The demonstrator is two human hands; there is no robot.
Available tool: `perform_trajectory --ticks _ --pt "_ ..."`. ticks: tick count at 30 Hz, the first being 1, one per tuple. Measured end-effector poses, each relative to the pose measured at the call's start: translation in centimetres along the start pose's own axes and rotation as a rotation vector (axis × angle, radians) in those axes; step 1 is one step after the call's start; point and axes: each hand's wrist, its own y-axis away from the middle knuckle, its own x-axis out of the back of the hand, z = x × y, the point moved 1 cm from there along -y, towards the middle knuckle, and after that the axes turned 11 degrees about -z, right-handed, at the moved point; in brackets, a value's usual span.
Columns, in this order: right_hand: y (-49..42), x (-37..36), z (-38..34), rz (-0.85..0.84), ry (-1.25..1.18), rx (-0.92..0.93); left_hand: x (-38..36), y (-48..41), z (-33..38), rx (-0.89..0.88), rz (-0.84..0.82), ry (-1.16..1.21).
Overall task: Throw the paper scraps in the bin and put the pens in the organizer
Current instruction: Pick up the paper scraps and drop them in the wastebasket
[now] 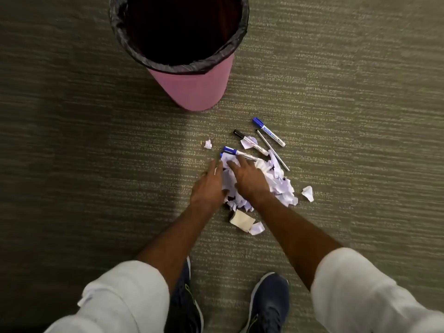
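A heap of white paper scraps (280, 188) lies on the carpet. My left hand (209, 185) presses against its left side and my right hand (248, 180) lies flat on top, fingers spread. Several pens lie just beyond: a blue-capped marker (268, 132), a black-capped marker (251, 142), a thin pen (272, 150) and a blue-capped marker (240, 153) touching the heap. Loose scraps lie apart: a small one (208, 143) at the left, one (308, 193) at the right, a cream folded piece (242, 220) nearer me. The pink bin (192, 90) with a black liner stands beyond. No organizer shows.
Grey-green carpet (96, 164) covers the whole floor. My two dark blue shoes (269, 304) stand at the bottom of the view, below my white sleeves.
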Motion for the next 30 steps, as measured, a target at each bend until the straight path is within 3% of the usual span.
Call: perform_trajectory --ticks 3,8,22,26,30 --pt "0.2 -0.8 0.1 0.051 0.009 -0.030 -1.3 -0.4 0.6 0.047 -0.026 0.078" --pt "0.9 -0.5 0.7 0.108 -0.016 -0.037 -0.9 0.0 0.5 0.029 0.078 0.178" --pt "6.0 8.9 -0.4 0.188 -0.502 -0.056 7.1 3.7 -0.2 0.018 0.207 0.457" --pt "7.9 10.5 -1.0 0.171 -0.506 -0.021 7.7 5.3 0.0 -0.005 0.192 0.438" --pt "9.2 10.1 -0.5 0.083 -0.367 -0.106 7.3 5.6 -0.2 0.008 0.115 0.366"
